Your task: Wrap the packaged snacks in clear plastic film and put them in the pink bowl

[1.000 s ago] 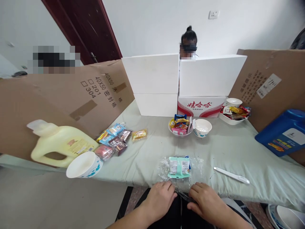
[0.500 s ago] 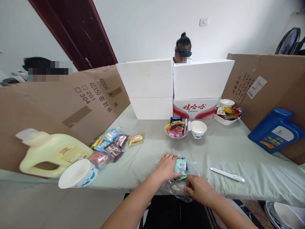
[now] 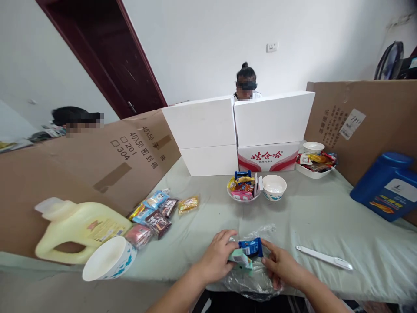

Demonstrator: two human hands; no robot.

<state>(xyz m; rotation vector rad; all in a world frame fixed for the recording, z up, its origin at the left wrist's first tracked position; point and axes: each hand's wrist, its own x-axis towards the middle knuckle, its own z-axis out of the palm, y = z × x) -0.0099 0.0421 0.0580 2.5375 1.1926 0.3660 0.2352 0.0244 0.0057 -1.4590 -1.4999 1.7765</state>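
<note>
My left hand [image 3: 216, 257] grips a mint-green snack packet [image 3: 241, 259] near the table's front edge. Just above that packet is a blue snack packet [image 3: 250, 247], and my right hand [image 3: 280, 266] pinches its right end. Both packets sit over a crumpled clear plastic bag [image 3: 257, 282] that hangs partly over the table edge. My two hands are close together, facing each other.
A white pen-like tool [image 3: 324, 257] lies to the right. A loose pile of snacks [image 3: 156, 213], a white bowl [image 3: 109, 259] and a yellow jug [image 3: 78, 228] are at the left. A snack bowl [image 3: 243, 189], an empty bowl [image 3: 274, 187], white boxes [image 3: 237, 130], cardboard screens and a blue jug [image 3: 387, 184] stand behind. A person sits behind the boxes.
Both hands rose from the table's front edge onto the bag. The green packet has been lifted and tilted, and a blue packet has come into view between my hands.
</note>
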